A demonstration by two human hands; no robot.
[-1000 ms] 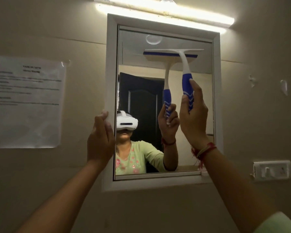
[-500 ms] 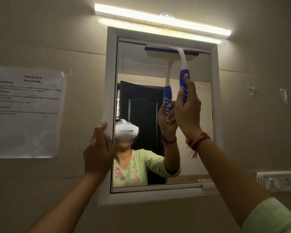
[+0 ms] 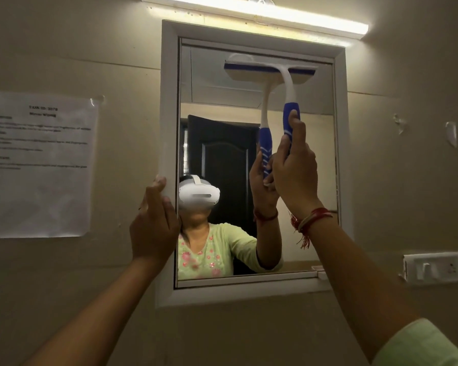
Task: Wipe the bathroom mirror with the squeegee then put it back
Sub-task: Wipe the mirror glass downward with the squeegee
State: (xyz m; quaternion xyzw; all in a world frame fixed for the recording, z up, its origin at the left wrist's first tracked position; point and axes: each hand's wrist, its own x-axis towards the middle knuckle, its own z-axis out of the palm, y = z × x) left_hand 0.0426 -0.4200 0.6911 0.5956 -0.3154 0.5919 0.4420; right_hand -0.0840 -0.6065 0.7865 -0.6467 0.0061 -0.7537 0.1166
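Near the mirror's [image 3: 217, 107] top edge, your squeegee [image 3: 270, 68] blade lies flat on the glass.
Your right hand [image 3: 295, 171] fingers wrap its blue handle; left hand [image 3: 154, 225] fingers curl around the mirror frame's left edge.

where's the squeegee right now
In the head view, the squeegee is held by the right hand, its blade against the mirror near the top right.

Dim room, glaring tube light [image 3: 254, 11] overhead
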